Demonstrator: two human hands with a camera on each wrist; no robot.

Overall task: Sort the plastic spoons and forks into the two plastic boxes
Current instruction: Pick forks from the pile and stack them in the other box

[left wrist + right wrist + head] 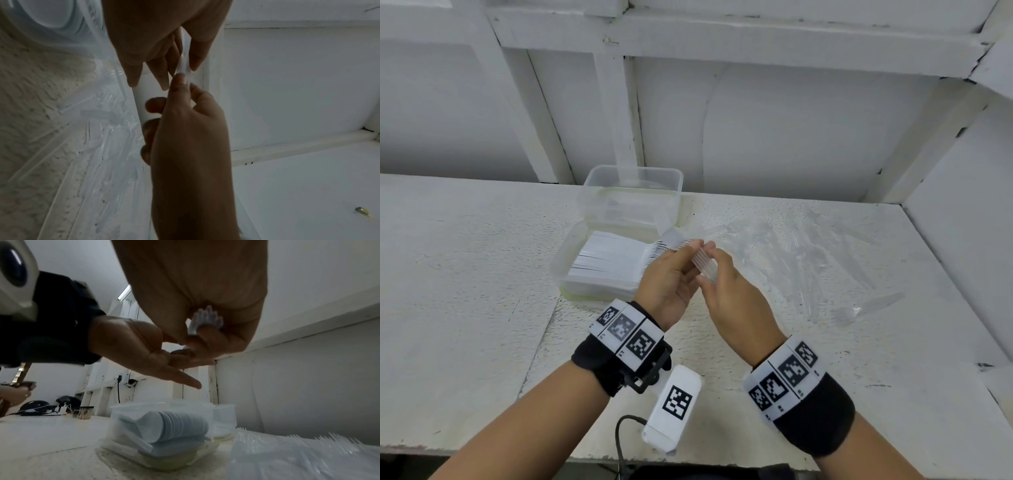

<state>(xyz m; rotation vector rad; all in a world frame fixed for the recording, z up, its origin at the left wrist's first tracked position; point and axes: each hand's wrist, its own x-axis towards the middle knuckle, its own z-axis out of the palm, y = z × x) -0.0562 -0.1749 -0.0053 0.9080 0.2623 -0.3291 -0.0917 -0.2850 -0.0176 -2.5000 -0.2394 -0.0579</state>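
Both hands meet above the table's middle, holding a small stack of clear plastic forks (pixel 703 265) between them. My left hand (pixel 690 251) pinches the stack (pixel 183 65) between thumb and fingers. My right hand (pixel 714 262) grips the other side, and the tines (pixel 207 318) stick out by its palm. The near plastic box (pixel 560 263) is packed with white spoons (pixel 613 263). Behind it stands the far clear box (pixel 633 192), whose contents I cannot make out. A loose pile of clear forks (pixel 791 246) lies to the right.
A single clear fork (pixel 849 313) lies apart at the right. A white device with a marker (pixel 674 407) and its cable sit at the front edge. White walls and shelf posts close the back and right side.
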